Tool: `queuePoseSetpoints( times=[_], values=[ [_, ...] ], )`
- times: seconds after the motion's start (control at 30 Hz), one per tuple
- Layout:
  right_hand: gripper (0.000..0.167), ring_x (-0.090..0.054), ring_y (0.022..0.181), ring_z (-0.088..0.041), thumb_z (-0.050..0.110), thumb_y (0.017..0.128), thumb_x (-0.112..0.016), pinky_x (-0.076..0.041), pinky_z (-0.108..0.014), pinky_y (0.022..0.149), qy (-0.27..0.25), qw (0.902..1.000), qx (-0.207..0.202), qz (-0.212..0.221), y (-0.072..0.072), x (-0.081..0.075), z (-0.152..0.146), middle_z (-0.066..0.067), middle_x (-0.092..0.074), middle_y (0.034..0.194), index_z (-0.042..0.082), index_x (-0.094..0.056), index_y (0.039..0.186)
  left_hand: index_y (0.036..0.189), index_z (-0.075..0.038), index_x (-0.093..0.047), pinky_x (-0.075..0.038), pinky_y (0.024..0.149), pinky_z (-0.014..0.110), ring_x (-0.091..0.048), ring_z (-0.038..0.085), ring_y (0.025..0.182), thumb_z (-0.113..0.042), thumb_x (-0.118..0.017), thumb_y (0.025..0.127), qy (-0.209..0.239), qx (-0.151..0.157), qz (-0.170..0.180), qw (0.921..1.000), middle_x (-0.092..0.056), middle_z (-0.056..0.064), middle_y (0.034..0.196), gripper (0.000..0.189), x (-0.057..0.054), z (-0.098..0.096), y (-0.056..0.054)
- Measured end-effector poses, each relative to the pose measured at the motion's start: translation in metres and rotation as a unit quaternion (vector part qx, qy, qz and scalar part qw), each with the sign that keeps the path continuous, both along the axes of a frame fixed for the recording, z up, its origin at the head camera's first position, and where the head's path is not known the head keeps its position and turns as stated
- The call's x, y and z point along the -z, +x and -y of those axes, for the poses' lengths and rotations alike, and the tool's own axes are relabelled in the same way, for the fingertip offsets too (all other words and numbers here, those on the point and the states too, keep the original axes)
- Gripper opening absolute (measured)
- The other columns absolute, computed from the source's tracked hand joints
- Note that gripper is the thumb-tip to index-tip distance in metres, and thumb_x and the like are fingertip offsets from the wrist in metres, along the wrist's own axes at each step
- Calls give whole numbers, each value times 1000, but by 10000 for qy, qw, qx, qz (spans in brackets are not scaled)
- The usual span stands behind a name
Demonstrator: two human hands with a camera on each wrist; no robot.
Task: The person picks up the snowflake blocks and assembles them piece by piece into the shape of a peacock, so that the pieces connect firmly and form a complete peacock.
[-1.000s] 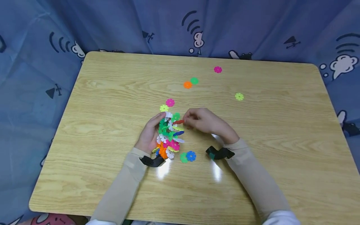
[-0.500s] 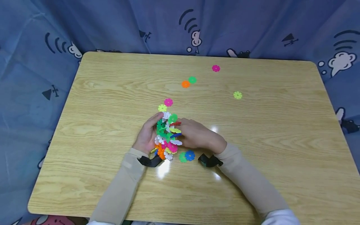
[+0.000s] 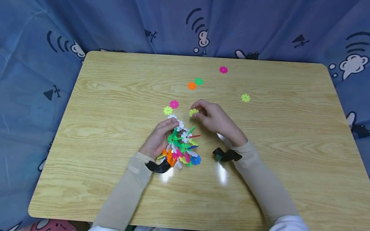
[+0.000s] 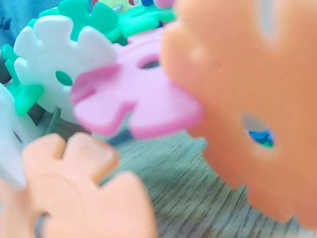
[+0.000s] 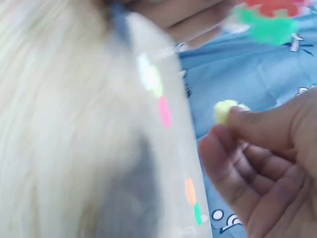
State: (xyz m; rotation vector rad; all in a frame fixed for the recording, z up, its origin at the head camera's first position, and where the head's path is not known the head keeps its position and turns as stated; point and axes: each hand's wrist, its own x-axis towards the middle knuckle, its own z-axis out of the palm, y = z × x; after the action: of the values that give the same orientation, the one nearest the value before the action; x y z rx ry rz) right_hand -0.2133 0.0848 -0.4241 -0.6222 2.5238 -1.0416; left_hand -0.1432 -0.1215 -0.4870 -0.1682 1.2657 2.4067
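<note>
Yellow disc [image 3: 193, 112], 1, in right hand [image 3: 214, 119]; 1 cluster [image 3: 184, 147] in left hand [image 3: 158, 137].

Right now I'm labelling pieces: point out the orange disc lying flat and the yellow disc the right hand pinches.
Orange disc [image 3: 192, 86], head view: middle of its upper face.
Yellow disc [image 3: 193, 112], head view: its uncovered face.

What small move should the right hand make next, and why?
Probably bring the yellow disc down to the cluster of slotted discs: the right hand pinches that disc, apart from the cluster, while the left hand holds the cluster.
</note>
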Motion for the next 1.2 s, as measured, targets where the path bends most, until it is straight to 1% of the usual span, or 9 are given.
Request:
queuePoseSetpoints(
  times=[0.07,0.1,0.17,0.23,0.43,0.67,0.93,1.03,1.2],
  values=[
    [20,-59,84,-25,8,100,-63,-51,-27,74,-486,9985,150,185,0,-5,-2,-13,-67,96,6,-66,119,87,-17,-64,-46,73,15,-52,7,83,-11,-48,102,-62,3,-14,10000,-58,-8,88,23,0,0,0],
    [20,-61,84,-25,7,100,-63,-52,-27,74,-675,9973,157,260,1,-7,-2,-14,-69,97,6,-66,119,87,-17,-64,-46,74,15,-52,7,84,-12,-48,102,-107,6,-29,9999,-58,-8,89,23,0,0,0],
    [19,-64,86,-24,6,100,-62,-54,-24,76,-852,9953,121,440,2,-10,-1,-13,-71,99,7,-68,118,87,-18,-63,-47,75,16,-52,8,85,-13,-48,103,-190,25,-78,9998,-58,-8,89,22,-1,0,0],
    [18,-65,88,-23,5,99,-63,-56,-25,79,-908,9946,17,494,3,-11,0,-12,-71,100,5,-69,116,88,-18,-63,-47,76,16,-53,8,85,-14,-47,104,-256,50,-132,9996,-59,-8,89,23,-1,0,0],
    [14,-64,88,-19,5,97,-66,-56,-27,82,-882,9952,-233,367,6,-12,0,-8,-73,100,8,-72,110,90,-18,-63,-50,76,15,-56,6,84,-15,-46,105,-328,91,-148,9993,-60,-8,88,24,-3,0,0],
    [14,-62,86,-19,6,96,-67,-55,-29,79,-894,9947,-475,188,7,-13,-1,-6,-74,100,10,-74,108,92,-16,-62,-51,74,15,-58,5,81,-15,-45,105,-286,156,-180,9993,-61,-8,86,22,-2,0,-1],
    [13,-62,83,-18,6,95,-69,-55,-34,77,-698,9951,-684,-114,10,-15,2,-5,-76,98,9,-77,106,97,-12,-62,-55,74,16,-63,6,79,-14,-45,106,-182,221,-169,9994,-65,-6,87,19,-1,0,0],
    [13,-64,81,-16,6,95,-70,-57,-31,76,-515,9962,-654,-250,12,-17,3,-5,-77,97,8,-77,105,97,-13,-63,-55,75,16,-63,6,80,-14,-46,106,-272,250,-187,9991,-66,-5,88,19,-1,-1,0],
    [12,-64,75,-13,5,93,-71,-56,-25,68,-289,9959,-674,-529,16,-20,4,-5,-78,93,8,-78,103,97,-13,-64,-54,77,17,-61,7,83,-15,-48,105,-431,291,-203,9984,-65,-5,89,18,-1,-2,0]
  ],
)
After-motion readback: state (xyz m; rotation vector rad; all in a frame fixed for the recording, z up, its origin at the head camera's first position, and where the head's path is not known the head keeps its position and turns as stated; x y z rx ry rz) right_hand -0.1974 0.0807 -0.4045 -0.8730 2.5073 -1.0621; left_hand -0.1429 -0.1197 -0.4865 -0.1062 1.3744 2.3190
